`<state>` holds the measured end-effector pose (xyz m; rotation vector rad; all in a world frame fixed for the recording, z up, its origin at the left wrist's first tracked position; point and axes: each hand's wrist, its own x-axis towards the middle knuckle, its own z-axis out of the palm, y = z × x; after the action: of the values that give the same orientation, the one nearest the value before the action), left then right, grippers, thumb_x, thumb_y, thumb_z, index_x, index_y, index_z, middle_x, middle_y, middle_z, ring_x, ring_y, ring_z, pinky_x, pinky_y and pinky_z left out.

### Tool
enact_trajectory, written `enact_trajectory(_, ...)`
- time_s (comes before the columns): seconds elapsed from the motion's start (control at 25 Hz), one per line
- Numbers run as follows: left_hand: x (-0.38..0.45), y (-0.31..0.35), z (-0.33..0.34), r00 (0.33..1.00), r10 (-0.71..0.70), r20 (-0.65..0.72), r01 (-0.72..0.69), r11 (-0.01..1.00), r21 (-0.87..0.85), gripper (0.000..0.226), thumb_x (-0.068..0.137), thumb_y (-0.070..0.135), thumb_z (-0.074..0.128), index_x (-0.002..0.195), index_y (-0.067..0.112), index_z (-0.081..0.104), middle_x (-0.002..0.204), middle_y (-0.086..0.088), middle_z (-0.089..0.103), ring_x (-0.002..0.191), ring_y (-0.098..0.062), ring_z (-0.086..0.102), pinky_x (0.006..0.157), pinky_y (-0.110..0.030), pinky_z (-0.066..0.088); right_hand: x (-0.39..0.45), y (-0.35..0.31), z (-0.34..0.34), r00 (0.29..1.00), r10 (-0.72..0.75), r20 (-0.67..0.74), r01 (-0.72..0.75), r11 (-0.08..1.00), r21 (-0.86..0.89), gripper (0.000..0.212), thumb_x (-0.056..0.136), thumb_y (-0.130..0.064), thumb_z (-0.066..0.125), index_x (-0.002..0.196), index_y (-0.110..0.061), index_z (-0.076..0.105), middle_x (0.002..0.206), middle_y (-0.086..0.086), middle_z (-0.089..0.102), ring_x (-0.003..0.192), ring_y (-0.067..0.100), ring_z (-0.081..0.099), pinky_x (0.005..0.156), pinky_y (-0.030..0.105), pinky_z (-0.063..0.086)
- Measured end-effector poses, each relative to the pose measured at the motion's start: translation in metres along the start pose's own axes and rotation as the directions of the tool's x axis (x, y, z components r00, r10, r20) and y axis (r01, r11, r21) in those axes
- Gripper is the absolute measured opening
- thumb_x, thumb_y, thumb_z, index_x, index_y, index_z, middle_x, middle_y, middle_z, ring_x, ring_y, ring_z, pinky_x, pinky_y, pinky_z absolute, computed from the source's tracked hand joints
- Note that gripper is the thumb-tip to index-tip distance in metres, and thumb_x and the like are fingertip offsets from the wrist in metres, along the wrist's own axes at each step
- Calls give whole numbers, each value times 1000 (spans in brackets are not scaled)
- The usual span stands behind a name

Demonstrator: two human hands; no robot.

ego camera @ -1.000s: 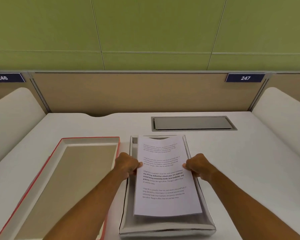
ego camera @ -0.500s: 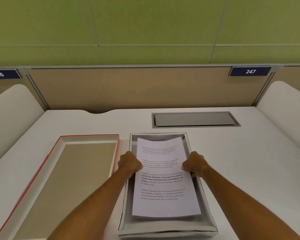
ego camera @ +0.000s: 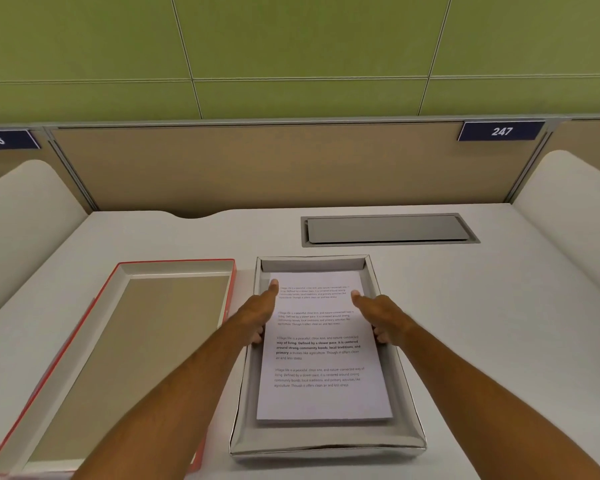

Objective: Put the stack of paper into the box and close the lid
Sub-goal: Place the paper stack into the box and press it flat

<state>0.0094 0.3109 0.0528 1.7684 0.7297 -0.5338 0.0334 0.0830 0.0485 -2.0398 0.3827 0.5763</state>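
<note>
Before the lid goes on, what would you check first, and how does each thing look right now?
1. Paper stack lies inside the box: ok.
2. Sheets flat, none over the box rim: ok.
3. Left hand and right hand off the paper: not ok, both rest at its edges with fingers extended.
4. Lid within reach: ok, it lies inside-up on the desk to the left of the box.
5. Box walls straight enough for the lid: cannot tell; the near wall looks slightly bowed.
</note>
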Motion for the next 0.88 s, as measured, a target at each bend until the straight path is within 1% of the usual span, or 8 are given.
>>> enact_trajectory(0.16, 0, -3, -1, 998, -32, 45, 35, 998, -58, 97, 85, 77, 18, 146, 3, 32, 149, -25, 41, 134, -43, 41, 114, -53, 31, -5, -5, -5, 993, 41, 106, -55, 990, 126, 66, 95, -63, 28, 121, -7, 50, 104, 14, 62, 96, 32, 60, 92, 45, 46)
enact_trajectory(0.28, 1, -4, -2, 997, -33, 67, 39, 995, -89, 101, 83, 79, 19, 143, 0, 36, 144, -26, 46, 131, -43, 46, 113, -53, 34, -4, -6, -8, 986, 55, 160, -84, 981, 177, 71, 94, -66, 24, 134, -10, 43, 128, 21, 57, 120, 40, 54, 106, 50, 38)
enact_trajectory(0.32, 1, -4, -3, 997, -32, 70, 39, 995, -90, 101, 83, 79, 19, 142, -1, 37, 143, -27, 48, 130, -43, 47, 113, -52, 35, -3, -5, -8, 987, 49, 153, -74, 984, 160, 72, 94, -66, 24, 134, -10, 44, 127, 21, 59, 120, 40, 54, 107, 50, 39)
enact_trajectory(0.52, 0, -4, -2, 996, -33, 82, 42, 993, -108, 100, 84, 78, 19, 143, -1, 37, 141, -26, 49, 128, -42, 48, 109, -48, 37, -4, -4, -8, 987, 9, 163, -33, 989, 146, 53, 95, -64, 25, 113, -18, 45, 88, 5, 63, 81, 24, 63, 91, 42, 47)
enact_trajectory(0.64, -2, -6, 0, 999, -6, 43, 10, 996, -85, 91, 84, 77, 19, 134, 5, 46, 120, -21, 61, 111, -36, 57, 100, -44, 41, -12, -6, -8, 977, -12, 214, -12, 993, 114, 56, 98, -60, 21, 123, -18, 49, 64, -8, 62, 55, 7, 59, 56, 20, 50)
enact_trajectory(0.68, -2, -7, 1, 1000, 7, 26, -5, 998, -59, 90, 85, 76, 18, 135, 7, 46, 123, -21, 61, 115, -38, 56, 103, -46, 40, -15, -5, -8, 976, -22, 215, 3, 996, 88, 58, 98, -59, 20, 126, -18, 50, 63, -9, 59, 53, 6, 55, 49, 18, 46)
enact_trajectory(0.76, -5, -12, 6, 1000, 20, -2, -20, 1000, -5, 89, 86, 76, 18, 139, 12, 47, 142, -26, 50, 134, -45, 43, 113, -54, 30, -24, -2, -8, 974, -18, 225, 5, 998, 56, 57, 98, -60, 19, 123, -19, 50, 65, -8, 57, 57, 8, 55, 56, 23, 43)
enact_trajectory(0.88, -11, -18, 10, 1000, 25, -11, -25, 1000, 8, 88, 84, 79, 19, 140, 18, 47, 141, -20, 53, 130, -41, 49, 112, -55, 35, -33, 5, -7, 957, 6, 290, -27, 997, 68, 61, 97, -61, 17, 129, -18, 47, 79, -2, 66, 73, 17, 63, 77, 37, 49)
